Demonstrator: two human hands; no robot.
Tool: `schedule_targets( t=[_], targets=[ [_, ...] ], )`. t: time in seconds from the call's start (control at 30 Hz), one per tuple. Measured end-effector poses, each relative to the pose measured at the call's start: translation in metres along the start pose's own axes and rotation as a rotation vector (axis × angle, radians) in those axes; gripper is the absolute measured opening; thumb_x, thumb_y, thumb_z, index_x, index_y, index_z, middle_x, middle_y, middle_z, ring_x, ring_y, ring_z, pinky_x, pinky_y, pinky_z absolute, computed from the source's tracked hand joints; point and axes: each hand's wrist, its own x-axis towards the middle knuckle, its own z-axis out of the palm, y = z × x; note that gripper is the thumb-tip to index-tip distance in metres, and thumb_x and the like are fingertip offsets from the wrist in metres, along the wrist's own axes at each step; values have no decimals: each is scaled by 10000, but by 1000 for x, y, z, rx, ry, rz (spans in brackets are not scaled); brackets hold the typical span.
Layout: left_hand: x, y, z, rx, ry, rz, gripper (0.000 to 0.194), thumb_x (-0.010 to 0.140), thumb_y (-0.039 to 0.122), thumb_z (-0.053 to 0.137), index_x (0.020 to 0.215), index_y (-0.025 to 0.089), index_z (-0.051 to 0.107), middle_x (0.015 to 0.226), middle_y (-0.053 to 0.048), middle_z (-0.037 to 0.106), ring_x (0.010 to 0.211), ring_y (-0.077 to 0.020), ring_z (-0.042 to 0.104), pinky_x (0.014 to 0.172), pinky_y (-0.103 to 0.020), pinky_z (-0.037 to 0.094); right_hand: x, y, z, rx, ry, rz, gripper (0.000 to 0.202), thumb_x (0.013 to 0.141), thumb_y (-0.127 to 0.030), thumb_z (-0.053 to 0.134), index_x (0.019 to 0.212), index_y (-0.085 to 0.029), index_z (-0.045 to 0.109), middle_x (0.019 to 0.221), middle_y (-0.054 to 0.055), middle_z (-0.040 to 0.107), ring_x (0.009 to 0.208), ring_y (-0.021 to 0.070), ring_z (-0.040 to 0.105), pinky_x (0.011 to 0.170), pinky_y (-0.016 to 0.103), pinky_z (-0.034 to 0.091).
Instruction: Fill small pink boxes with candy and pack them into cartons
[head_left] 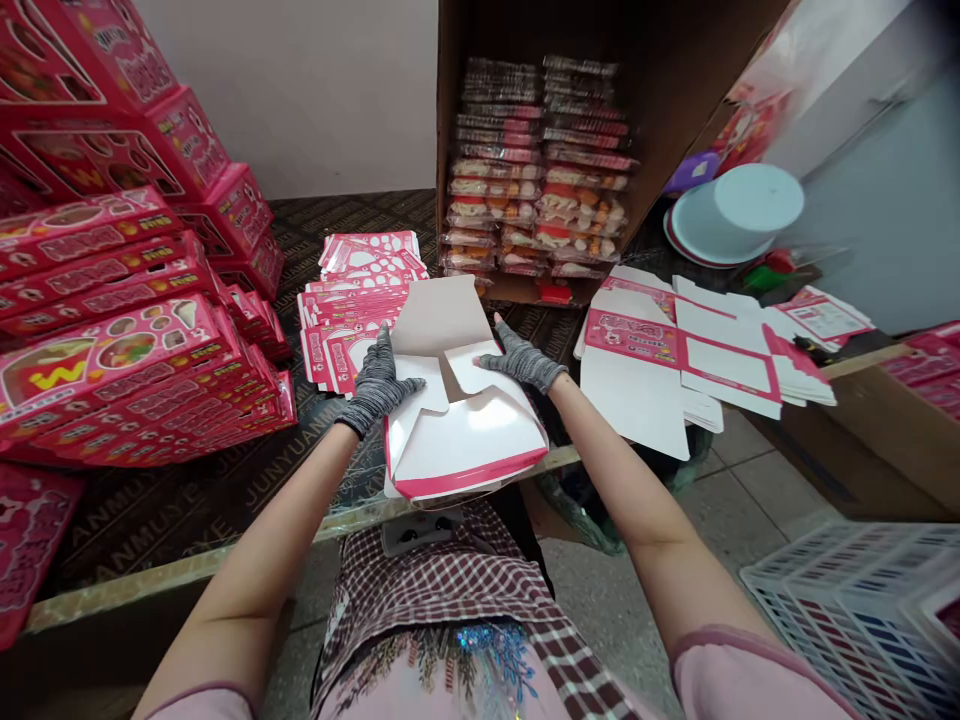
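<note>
An unfolded-top cardboard box (471, 440), white inside with a pink edge, lies before me at the table's front edge. Its back flap stands up, and the two side flaps are folded partway inward over a gap in the middle. My left hand (381, 382), in a grey fingerless glove, lies along the box's left side with fingers stretched and thumb on the left flap. On the opposite side my right hand (520, 358), gloved alike, has its fingers spread, with the thumb on the right flap. Neither hand is closed around the box.
Pink finished boxes (135, 350) are stacked at left. Flat printed cards (360, 310) lie behind my left hand. A large carton (682, 150) holds wrapped packets (536, 180). Flattened boxes (637, 340) overhang the edge at right, near a white stool-like tub (757, 210) and plastic crate (847, 590).
</note>
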Motion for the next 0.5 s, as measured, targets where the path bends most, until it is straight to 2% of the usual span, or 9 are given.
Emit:
schedule_targets(
  t=[0.07, 0.17, 0.23, 0.3, 0.33, 0.4, 0.47, 0.5],
  targets=[
    [-1, 2, -3, 34, 22, 22, 1220, 531, 258, 910, 1597, 139, 329, 1577, -231, 419, 1515, -476, 300, 1276, -627, 209, 3, -1, 14, 34, -50, 50, 1163, 641, -426, 878, 1627, -133, 334, 1626, 185, 425, 1484, 368, 445, 1250, 483, 342],
    [-4, 3, -9, 16, 43, 177, 922, 596, 215, 830, 1461, 184, 516, 1490, -158, 536, 1438, -413, 440, 1267, -579, 284, 6, 1, 24, 160, -10, -18, 1034, 638, -349, 842, 1569, -164, 431, 1561, 158, 513, 1449, 351, 488, 1246, 496, 350],
    [-6, 4, -14, -18, 76, 319, 635, 661, 217, 753, 1287, 202, 644, 1367, -118, 634, 1337, -352, 545, 1229, -541, 368, 4, 3, 27, 269, 109, -136, 785, 670, -337, 778, 1416, -180, 592, 1463, 140, 605, 1394, 329, 543, 1234, 489, 371],
    [-7, 7, -18, -53, 92, 429, 339, 727, 213, 667, 1062, 223, 723, 1211, -95, 710, 1195, -305, 633, 1170, -537, 438, 1, 3, 26, 355, 231, -289, 415, 741, -359, 680, 1122, -205, 738, 1332, 125, 695, 1327, 309, 598, 1213, 486, 392],
    [-8, 9, -20, -60, 66, 474, 219, 752, 206, 633, 947, 232, 732, 1126, -88, 737, 1117, -292, 664, 1155, -554, 448, -1, 0, 24, 381, 243, -358, 282, 773, -382, 636, 963, -215, 762, 1258, 121, 732, 1283, 306, 628, 1189, 487, 415],
    [-9, 14, -23, -24, -53, 549, 126, 774, 193, 594, 784, 250, 706, 957, -70, 763, 963, -274, 694, 1163, -598, 428, 0, -8, 18, 402, 138, -447, 306, 822, -465, 578, 755, -222, 752, 1128, 121, 777, 1183, 314, 683, 1110, 489, 476],
    [-10, 21, -24, 76, -143, 613, 109, 755, 199, 598, 736, 269, 680, 825, -49, 747, 848, -266, 687, 1189, -618, 399, 5, -21, 10, 374, -51, -458, 422, 825, -567, 568, 704, -211, 759, 1018, 124, 794, 1066, 325, 724, 1026, 487, 526],
    [-11, 24, -25, 136, -145, 634, 88, 742, 219, 615, 756, 273, 682, 811, -44, 738, 829, -268, 681, 1193, -616, 398, 9, -28, 8, 350, -117, -445, 465, 822, -605, 562, 706, -203, 766, 967, 121, 797, 1006, 322, 736, 994, 486, 543]
  ],
)
